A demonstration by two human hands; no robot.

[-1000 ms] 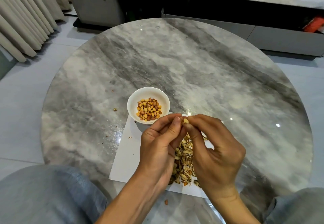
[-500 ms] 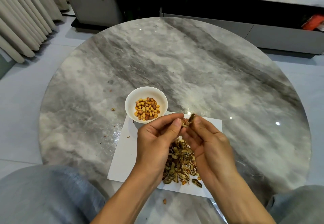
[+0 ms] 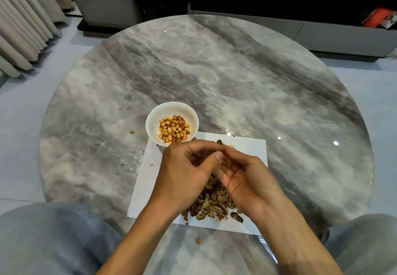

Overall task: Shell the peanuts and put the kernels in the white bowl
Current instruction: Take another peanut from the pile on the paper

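Observation:
A small white bowl (image 3: 171,107) holds several yellow and reddish kernels (image 3: 174,129) and stands at the far left corner of a white paper sheet (image 3: 249,150). A heap of dark empty shells (image 3: 214,207) lies on the sheet. Above that heap my left hand (image 3: 187,173) and my right hand (image 3: 245,181) meet, just in front of the bowl. Their fingertips close together on a peanut (image 3: 225,163), which shows only as a brown bit between them. My right hand is blurred by motion.
The round grey marble table (image 3: 214,77) stretches beyond the bowl. A loose kernel (image 3: 197,240) lies near the front edge, and crumbs (image 3: 132,131) lie left of the bowl. My knees in blue jeans (image 3: 53,242) flank the table. A low cabinet (image 3: 322,31) stands behind.
Both hands have dropped closer to the shell heap while staying joined at the fingertips. The shell piece that stuck up between them half a second ago is now hidden.

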